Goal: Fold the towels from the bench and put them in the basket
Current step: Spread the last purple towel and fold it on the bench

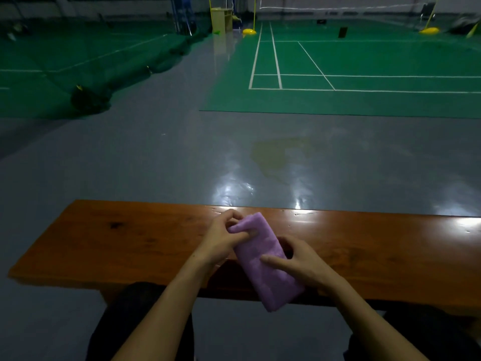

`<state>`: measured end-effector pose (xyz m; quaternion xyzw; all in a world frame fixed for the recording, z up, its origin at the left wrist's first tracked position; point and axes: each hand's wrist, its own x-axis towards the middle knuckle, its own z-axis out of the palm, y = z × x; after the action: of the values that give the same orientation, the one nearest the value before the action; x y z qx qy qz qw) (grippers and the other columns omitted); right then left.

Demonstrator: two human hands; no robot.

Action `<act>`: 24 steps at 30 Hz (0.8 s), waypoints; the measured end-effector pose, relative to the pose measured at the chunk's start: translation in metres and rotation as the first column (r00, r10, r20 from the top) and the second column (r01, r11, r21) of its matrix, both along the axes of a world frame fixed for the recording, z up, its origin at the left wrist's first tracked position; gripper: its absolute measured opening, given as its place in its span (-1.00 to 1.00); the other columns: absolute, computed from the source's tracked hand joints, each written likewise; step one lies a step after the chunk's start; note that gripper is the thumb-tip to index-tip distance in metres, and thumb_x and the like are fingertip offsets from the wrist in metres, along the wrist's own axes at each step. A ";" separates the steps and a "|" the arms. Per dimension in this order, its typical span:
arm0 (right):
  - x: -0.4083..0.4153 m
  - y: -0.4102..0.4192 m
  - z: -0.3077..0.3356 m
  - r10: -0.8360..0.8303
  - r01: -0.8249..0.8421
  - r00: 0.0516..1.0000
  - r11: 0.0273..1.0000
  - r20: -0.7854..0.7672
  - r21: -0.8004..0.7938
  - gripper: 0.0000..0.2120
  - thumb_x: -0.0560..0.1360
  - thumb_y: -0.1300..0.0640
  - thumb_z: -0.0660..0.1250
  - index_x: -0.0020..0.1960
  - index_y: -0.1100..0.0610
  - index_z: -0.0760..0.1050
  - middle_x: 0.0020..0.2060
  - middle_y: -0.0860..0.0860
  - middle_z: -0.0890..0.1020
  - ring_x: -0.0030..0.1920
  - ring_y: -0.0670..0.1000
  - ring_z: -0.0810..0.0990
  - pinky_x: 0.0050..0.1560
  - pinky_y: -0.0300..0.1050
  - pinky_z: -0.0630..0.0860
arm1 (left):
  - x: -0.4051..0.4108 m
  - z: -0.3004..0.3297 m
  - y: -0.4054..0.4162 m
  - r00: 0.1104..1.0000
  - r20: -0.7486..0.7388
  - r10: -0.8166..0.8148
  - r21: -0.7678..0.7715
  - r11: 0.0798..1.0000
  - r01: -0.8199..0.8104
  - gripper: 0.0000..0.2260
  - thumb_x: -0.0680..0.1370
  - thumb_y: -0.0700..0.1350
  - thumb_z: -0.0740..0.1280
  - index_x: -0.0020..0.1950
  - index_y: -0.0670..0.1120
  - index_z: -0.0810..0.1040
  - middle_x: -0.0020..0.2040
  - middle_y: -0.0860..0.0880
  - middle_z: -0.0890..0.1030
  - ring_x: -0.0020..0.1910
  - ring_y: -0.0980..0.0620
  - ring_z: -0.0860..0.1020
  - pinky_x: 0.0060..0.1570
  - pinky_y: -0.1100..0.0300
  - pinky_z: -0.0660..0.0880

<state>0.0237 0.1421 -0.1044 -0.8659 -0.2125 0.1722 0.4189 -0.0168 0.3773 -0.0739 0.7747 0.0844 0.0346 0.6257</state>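
Over at nine o'clock, a dark net point(88, 99) lies bunched along the edge of a green court point(65, 56), on the grey floor point(156, 157). Nearer, the left end of the brown wooden table point(104, 243) reaches across the lower half of the view, glossy and catching light along its far edge.

At about six o'clock, the left hand point(221, 238) pinches the far end of the purple towel point(263, 259), thumb on top and fingers curled around the corner. This towel is folded into a narrow thick strip, lying aslant on the table from eleven o'clock to five o'clock, its near end hanging just past the table's front edge. Just to the right, the right hand point(299, 261) grips the towel's middle, thumb laid across the top, fingers curled down behind its right side.

Beyond the table at one o'clock, the floor shows a yellowish stain point(276, 155) and bright reflections. Farther out at two o'clock lies a second green court point(364, 82) with white lines, with yellow post bases point(429, 30) at its far side. Dark trouser knees point(140, 308) show below the table.
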 end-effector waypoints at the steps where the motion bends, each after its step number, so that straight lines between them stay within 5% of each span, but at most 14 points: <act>1: 0.002 0.001 0.002 0.008 -0.008 1.000 1.000 -0.012 0.003 -0.42 0.39 -0.41 0.51 0.26 -0.09 0.60 0.05 -0.19 0.72 0.04 -0.15 0.68 0.06 -0.04 0.66 | 0.001 0.001 -0.001 0.999 0.022 0.023 -0.013 1.000 -0.022 -0.71 0.45 -0.29 0.60 0.08 -0.29 0.59 -0.05 -0.21 0.71 -0.07 0.03 0.69 -0.09 0.14 0.64; 5: 0.007 0.004 0.007 0.038 -0.038 0.999 0.999 -0.013 -0.004 -0.67 0.40 -0.16 0.56 0.08 -0.05 0.63 -0.07 -0.08 0.73 -0.07 -0.02 0.70 -0.02 0.12 0.67 | 0.005 0.010 0.005 0.992 0.047 0.114 -0.056 0.992 -0.111 -0.75 0.43 -0.26 0.62 0.04 -0.22 0.64 -0.12 -0.08 0.75 -0.12 0.13 0.70 -0.16 0.29 0.58; 11: 0.002 0.009 0.026 -0.012 0.004 0.996 0.995 0.083 0.097 -0.72 0.39 0.13 0.48 0.08 -0.05 0.61 -0.10 -0.14 0.70 -0.10 -0.07 0.67 -0.11 -0.10 0.67 | 0.002 0.020 0.028 0.978 0.097 0.185 -0.039 0.983 -0.182 -0.81 0.46 -0.24 0.61 -0.01 -0.17 0.66 -0.18 -0.06 0.75 -0.22 0.15 0.68 -0.23 0.29 0.57; 18: -0.007 0.033 0.042 -0.003 -0.034 0.967 0.989 0.254 0.142 -0.69 0.50 0.21 0.45 0.17 -0.09 0.64 -0.04 -0.24 0.70 -0.02 -0.10 0.68 -0.07 -0.16 0.67 | -0.015 0.022 0.058 0.924 0.159 0.347 -0.049 0.938 -0.344 -0.81 0.50 -0.10 0.59 0.08 -0.04 0.70 -0.04 0.00 0.75 -0.04 0.08 0.71 -0.13 0.19 0.66; 24: -0.032 0.084 0.057 0.025 -0.106 0.954 0.961 0.300 0.255 -0.65 0.53 0.29 0.48 0.24 -0.03 0.63 0.02 -0.26 0.70 0.03 -0.15 0.68 -0.04 -0.35 0.56 | -0.057 0.035 0.091 0.803 0.237 0.547 -0.046 0.832 -0.553 -0.85 0.51 -0.13 0.58 0.04 0.00 0.71 -0.10 0.10 0.75 -0.10 0.18 0.69 -0.16 0.31 0.61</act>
<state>-0.0084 0.2262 -0.0478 -0.8095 -0.3225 0.0251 0.4900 -0.0734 0.4688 -0.0390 0.7147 0.2285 0.3087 0.5845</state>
